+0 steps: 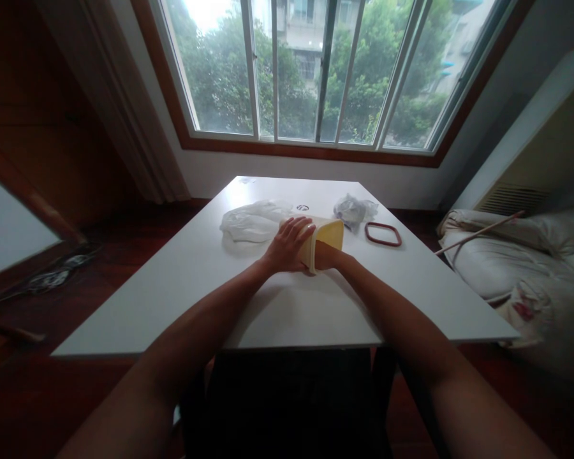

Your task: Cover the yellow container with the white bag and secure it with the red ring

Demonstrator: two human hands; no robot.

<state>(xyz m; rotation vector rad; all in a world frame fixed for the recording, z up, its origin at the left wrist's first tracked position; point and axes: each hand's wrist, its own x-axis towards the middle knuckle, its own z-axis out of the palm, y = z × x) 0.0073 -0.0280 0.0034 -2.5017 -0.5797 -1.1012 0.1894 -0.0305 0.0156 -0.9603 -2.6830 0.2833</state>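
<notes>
A pale yellow container lies tipped on its side on the white table, its mouth toward me. My left hand grips the container's outer wall from the left. My right hand reaches inside the container, so only the wrist shows and the fingers are hidden. A dark red ring-shaped seal lies flat on the table just right of the container, apart from both hands.
A crumpled clear plastic bag lies left of the container. A smaller grey crumpled bag sits behind it. White bedding with a thin stick lies on the floor at right. A window runs along the far wall.
</notes>
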